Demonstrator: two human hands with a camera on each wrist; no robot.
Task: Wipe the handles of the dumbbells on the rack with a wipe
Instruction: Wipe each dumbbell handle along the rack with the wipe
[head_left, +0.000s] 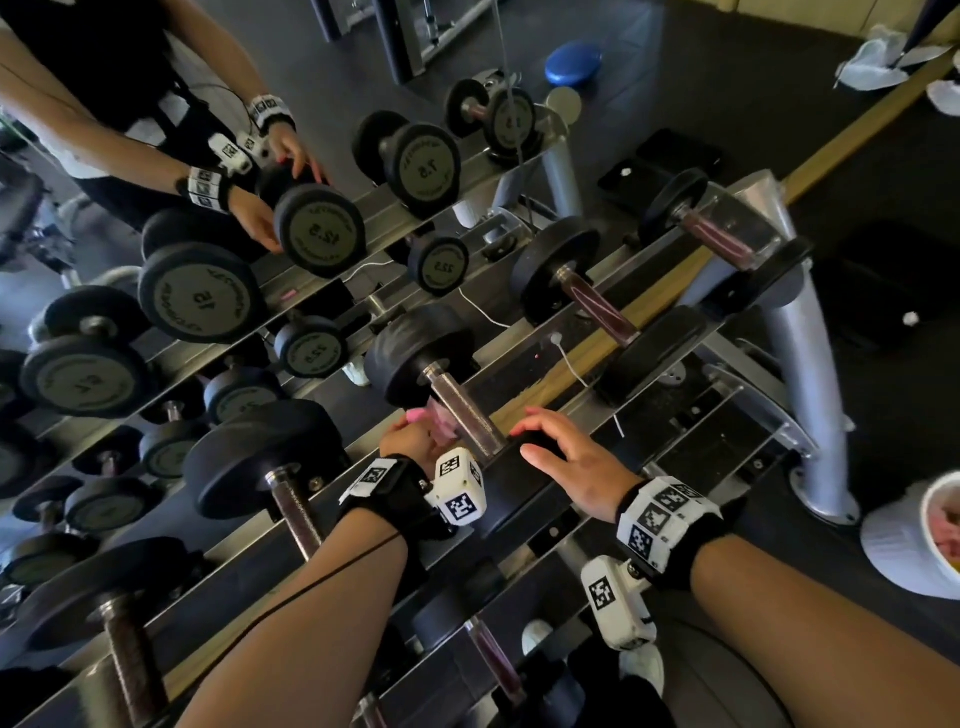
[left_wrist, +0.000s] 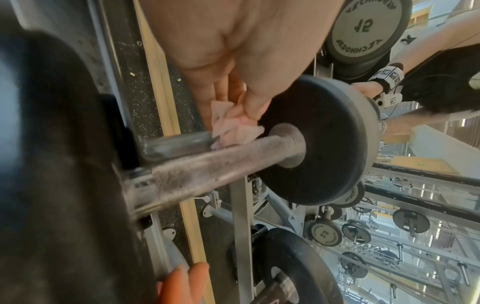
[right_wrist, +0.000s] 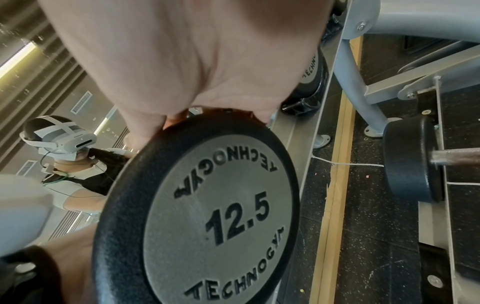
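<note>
The 12.5 dumbbell lies on the rack (head_left: 717, 415), its steel handle (head_left: 465, 415) running away from me. My left hand (head_left: 415, 428) pinches a crumpled pink wipe (head_left: 441, 415) against the left side of that handle. In the left wrist view the wipe (left_wrist: 233, 127) touches the handle (left_wrist: 213, 162) close to the far head (left_wrist: 317, 139), with the left hand (left_wrist: 241, 111) above it. My right hand (head_left: 550, 452) rests on the near head, fingers spread over its rim. In the right wrist view the palm (right_wrist: 194, 61) covers the top of the head marked 12.5 (right_wrist: 207, 216).
More dumbbells sit on the same rail, one to the left (head_left: 296, 509) and two to the right (head_left: 597, 306), (head_left: 717, 234). A mirror (head_left: 322, 228) behind the rack reflects everything. A grey rack leg (head_left: 810, 389) and a white container (head_left: 935, 535) stand at the right.
</note>
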